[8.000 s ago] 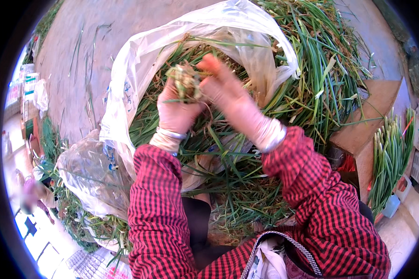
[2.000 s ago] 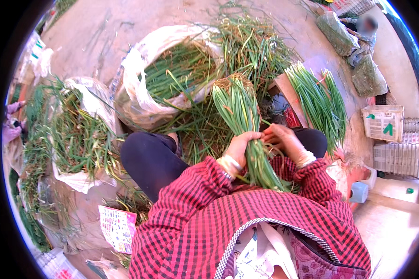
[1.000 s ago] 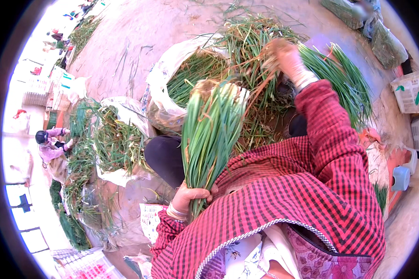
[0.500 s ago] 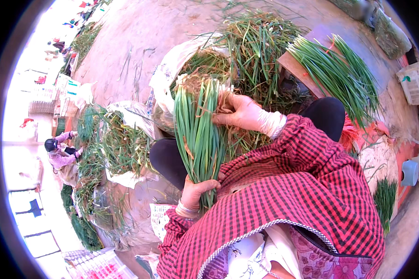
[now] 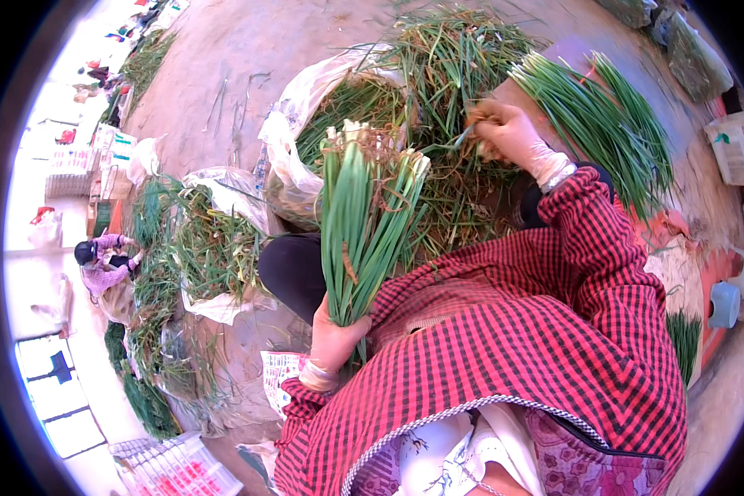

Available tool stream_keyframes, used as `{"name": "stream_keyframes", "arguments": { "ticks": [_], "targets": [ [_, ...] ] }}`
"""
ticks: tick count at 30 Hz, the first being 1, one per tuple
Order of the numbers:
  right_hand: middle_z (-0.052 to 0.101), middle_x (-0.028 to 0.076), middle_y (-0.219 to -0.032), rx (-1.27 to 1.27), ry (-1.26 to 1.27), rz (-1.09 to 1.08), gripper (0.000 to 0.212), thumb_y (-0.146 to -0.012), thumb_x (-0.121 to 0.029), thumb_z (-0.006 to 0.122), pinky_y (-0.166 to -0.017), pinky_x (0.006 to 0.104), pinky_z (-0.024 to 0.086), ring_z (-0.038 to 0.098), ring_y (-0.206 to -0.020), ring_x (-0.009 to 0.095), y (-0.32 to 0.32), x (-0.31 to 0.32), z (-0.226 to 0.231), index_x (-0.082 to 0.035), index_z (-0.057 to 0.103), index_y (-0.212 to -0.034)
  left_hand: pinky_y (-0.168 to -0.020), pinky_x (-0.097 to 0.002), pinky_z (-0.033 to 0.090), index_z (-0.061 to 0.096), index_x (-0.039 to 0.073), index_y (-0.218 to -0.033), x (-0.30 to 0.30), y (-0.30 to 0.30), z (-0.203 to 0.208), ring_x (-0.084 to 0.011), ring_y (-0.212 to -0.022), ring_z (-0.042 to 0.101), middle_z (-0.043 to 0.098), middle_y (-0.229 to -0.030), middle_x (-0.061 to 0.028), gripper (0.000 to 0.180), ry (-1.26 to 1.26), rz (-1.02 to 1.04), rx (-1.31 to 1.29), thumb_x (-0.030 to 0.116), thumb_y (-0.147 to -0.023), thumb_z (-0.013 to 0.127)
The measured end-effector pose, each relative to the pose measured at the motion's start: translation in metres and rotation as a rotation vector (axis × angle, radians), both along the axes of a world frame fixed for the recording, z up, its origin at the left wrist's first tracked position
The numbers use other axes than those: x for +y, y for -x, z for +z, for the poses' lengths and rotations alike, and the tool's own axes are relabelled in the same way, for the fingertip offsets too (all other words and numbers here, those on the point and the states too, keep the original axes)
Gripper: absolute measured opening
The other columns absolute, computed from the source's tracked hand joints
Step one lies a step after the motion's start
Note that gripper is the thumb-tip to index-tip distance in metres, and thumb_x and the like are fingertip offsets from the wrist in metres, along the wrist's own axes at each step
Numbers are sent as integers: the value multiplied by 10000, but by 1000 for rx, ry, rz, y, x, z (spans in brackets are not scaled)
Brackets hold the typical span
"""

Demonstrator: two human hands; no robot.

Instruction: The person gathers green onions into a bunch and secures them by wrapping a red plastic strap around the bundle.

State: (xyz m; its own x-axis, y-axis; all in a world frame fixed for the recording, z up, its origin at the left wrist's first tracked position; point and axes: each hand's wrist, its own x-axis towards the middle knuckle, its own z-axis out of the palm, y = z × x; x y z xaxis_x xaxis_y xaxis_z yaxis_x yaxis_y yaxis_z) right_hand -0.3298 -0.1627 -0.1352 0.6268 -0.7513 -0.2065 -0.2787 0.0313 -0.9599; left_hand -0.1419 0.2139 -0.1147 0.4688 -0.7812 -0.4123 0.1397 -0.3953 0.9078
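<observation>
My left hand point(image 5: 337, 337) is closed around the lower, leafy end of a bunch of green chives point(image 5: 360, 231). The bunch stands nearly upright over my lap, its pale root ends at the top, with brown withered bits clinging to them. Off to the right, my right hand point(image 5: 525, 147) is pinched shut on some brown dry leaf scraps point(image 5: 481, 147), partly blurred. It hovers over a heap of loose chives point(image 5: 450, 70), apart from the bunch. Right of that hand, tied chive bundles point(image 5: 595, 120) lie on a low stand.
An open white sack point(image 5: 293, 112) of chives stands before my left knee. Further left are another sack point(image 5: 231, 194) and a person point(image 5: 106, 269) beside more greens. At the right are a blue container point(image 5: 724, 304) and a white crate point(image 5: 737, 149).
My right hand has left the bunch's root end and moved right and away, carrying dry scraps. The left hand still grips the bunch, whose upper end has fanned out to the right.
</observation>
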Motion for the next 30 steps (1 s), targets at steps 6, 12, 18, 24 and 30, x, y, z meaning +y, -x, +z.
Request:
{"name": "stream_keyframes", "arguments": {
  "ticks": [6, 12, 18, 24, 30],
  "targets": [
    [650, 54, -684, 146, -93, 558, 454, -802, -330, 782, -461, 259, 492, 601, -509, 124, -49, 78, 36, 3, 622, -1066, -867, -256, 494, 516, 15, -1335, -9, 6, -17, -104, -951, 639, 683, -1093, -16, 593, 49, -99, -149, -66, -761, 637],
    [654, 41, -677, 43, -131, 370, 232, -905, -262, 655, -465, 264, 502, 606, -523, 110, -55, 101, -3, -55, 678, -1007, -883, -266, 492, 527, 4, -1299, -6, 3, -18, -111, -962, 637, 677, -1099, -33, 572, 23, -93, -26, -85, -744, 629],
    [709, 137, -838, 88, 211, -47, 318, -871, -250, 626, -748, 339, 543, 682, -725, 229, -15, 2, -39, -32, 687, -1095, -883, -279, 501, 538, 6, -1281, -3, 0, 7, -119, -968, 635, 678, -1100, -40, 579, -45, -148, 205, -102, -720, 636],
    [708, 144, -790, 377, 399, -257, 249, -874, -219, 569, -684, 385, 563, 699, -683, 238, 37, -51, -53, -75, 708, -1022, -946, -290, 472, 562, 4, -1260, 10, -2, 5, -131, -1040, 623, 671, -1160, -55, 563, -64, -266, 184, -81, -716, 677],
    [543, 181, -1344, 444, 318, 466, 838, -820, -556, 697, -1068, 359, 393, 513, -1252, 284, 37, -11, -15, -42, 430, -1425, -973, -298, 458, 548, -7, -1268, 18, -9, 0, -141, -1073, 615, 663, -1187, -67, 566, -115, -273, 167, -78, -722, 677]
  ]
}}
